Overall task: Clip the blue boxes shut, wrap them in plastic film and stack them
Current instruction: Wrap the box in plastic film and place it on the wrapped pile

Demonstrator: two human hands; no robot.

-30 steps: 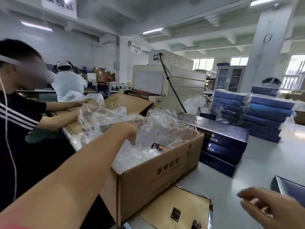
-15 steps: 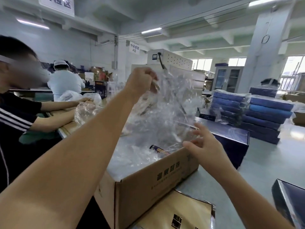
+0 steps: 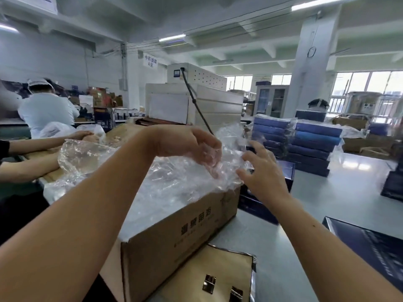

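The plastic film (image 3: 174, 177) is heaped, crumpled and clear, in an open cardboard carton (image 3: 178, 232) that stands on the grey table (image 3: 283, 258) directly ahead. One piece is lifted at the carton's far right corner. It is gripped by the left hand (image 3: 187, 144), whose fingers are curled downward into it and are seen through the film. The right hand (image 3: 261, 173) is held just beside it with fingers spread and nothing closed in them. Its fingertips are at the edge of the same raised piece, apparently touching it.

The film's long axis cannot be told, since the piece is bunched. It is judged that the piece has to be opened out between the two hands before anything can be wrapped.

An unwrapped dark blue box (image 3: 368, 247) lies flat at the near right, beside the right forearm and well apart from the carton. The right hand is the nearer to it, so the film would have to be carried rightward and toward the body. Wrapped blue boxes (image 3: 314, 149) are stacked farther back on the right.
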